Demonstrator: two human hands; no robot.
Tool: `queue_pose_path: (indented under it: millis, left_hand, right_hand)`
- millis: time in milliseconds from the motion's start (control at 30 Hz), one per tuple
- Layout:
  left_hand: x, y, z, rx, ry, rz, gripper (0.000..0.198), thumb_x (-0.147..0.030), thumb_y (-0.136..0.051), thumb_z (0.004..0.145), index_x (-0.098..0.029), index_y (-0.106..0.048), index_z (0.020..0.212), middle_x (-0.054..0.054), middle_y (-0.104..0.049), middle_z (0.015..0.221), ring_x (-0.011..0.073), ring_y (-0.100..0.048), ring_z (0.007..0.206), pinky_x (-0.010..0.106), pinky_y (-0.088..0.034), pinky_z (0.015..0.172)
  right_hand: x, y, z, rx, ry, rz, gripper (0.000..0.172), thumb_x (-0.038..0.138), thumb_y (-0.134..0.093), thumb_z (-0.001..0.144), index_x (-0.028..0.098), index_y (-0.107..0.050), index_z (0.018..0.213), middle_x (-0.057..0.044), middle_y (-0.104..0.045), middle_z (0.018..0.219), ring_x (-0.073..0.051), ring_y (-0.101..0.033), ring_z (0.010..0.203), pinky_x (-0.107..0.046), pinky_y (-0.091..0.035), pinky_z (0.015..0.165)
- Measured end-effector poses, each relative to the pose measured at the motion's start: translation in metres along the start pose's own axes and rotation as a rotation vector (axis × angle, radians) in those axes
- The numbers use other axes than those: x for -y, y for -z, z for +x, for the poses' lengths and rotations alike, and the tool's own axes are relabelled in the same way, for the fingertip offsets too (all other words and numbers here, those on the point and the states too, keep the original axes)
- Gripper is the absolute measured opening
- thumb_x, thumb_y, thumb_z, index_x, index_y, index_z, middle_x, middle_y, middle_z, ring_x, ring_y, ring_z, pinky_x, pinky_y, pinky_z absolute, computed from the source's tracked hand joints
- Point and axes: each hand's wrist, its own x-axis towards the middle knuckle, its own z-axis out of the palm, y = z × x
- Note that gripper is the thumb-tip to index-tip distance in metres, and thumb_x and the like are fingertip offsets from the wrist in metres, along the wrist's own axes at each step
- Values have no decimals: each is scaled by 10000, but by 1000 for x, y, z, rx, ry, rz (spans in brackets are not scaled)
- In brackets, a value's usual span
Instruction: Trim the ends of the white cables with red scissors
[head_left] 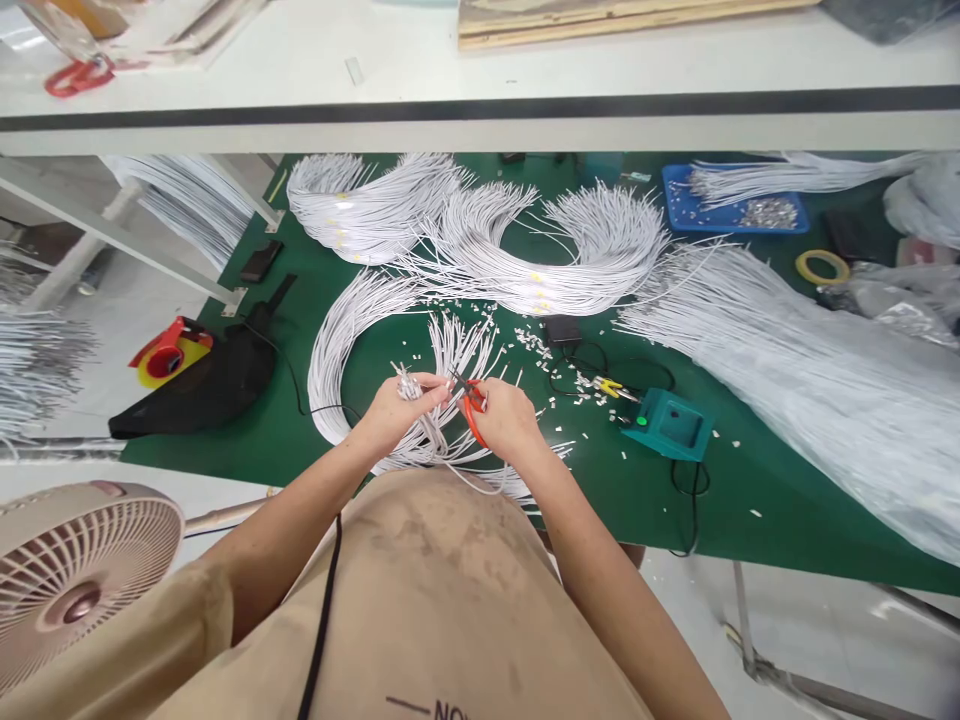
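My left hand (405,408) is closed around a small bunch of white wires (431,432), with the ends pinched between thumb and fingers. In my right hand (510,418) is a pair of scissors with red handles (472,412). Its dark blades point up and left, close to the wire ends at my left fingertips. Whether the blades touch a wire is too small to tell. Around and below both hands lies a curved bundle of white wires (330,365) on the green table. Small white offcuts (532,345) are scattered beyond my right hand.
Coiled wire bundles (540,285) lie farther back, under a white shelf (420,70). A teal device (671,425) and plastic-covered wires (817,380) are on the right. A blue tray (682,205) holds small metal parts. On the left are a tape dispenser (172,352), a black bag (225,385) and a fan (82,580).
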Motion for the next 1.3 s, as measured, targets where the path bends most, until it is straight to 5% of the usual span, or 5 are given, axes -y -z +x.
queue_pose_path:
  millis: [700, 833, 1067, 1300]
  left_hand:
    - [-9, -1, -2, 18, -83, 186, 186, -344, -605, 695, -169, -662, 714, 23, -652, 646, 174, -587, 643, 289, -438, 663]
    - [-9, -2, -3, 11, -88, 180, 221, -370, -598, 707, -166, -667, 758, 28, -661, 652, 181, -601, 673, 294, -445, 687]
    - [-8, -4, -3, -21, -19, 139, 309, -390, -689, 621, -150, -659, 814, 47, -674, 716, 187, -614, 680, 295, -458, 654]
    - [-11, -4, -4, -34, -28, 237, 310, -408, -662, 638, -156, -665, 818, 42, -670, 714, 184, -601, 671, 291, -443, 626]
  right_hand:
    - [5, 3, -6, -4, 77, -163, 301, 425, -456, 817, 197, -639, 743, -79, -639, 806, -191, -574, 759, -274, -345, 618]
    - [1, 5, -5, -19, 58, 4, 297, 463, -515, 768, 194, -633, 721, -55, -635, 765, -170, -568, 718, -258, -356, 608]
    - [5, 8, 6, -171, 29, 644, 201, 320, -560, 720, 184, -671, 817, -24, -670, 821, -135, -586, 703, -239, -423, 652]
    - [7, -2, 9, -147, 0, 725, 208, 290, -575, 688, 184, -697, 820, -26, -679, 771, -143, -587, 677, -249, -431, 638]
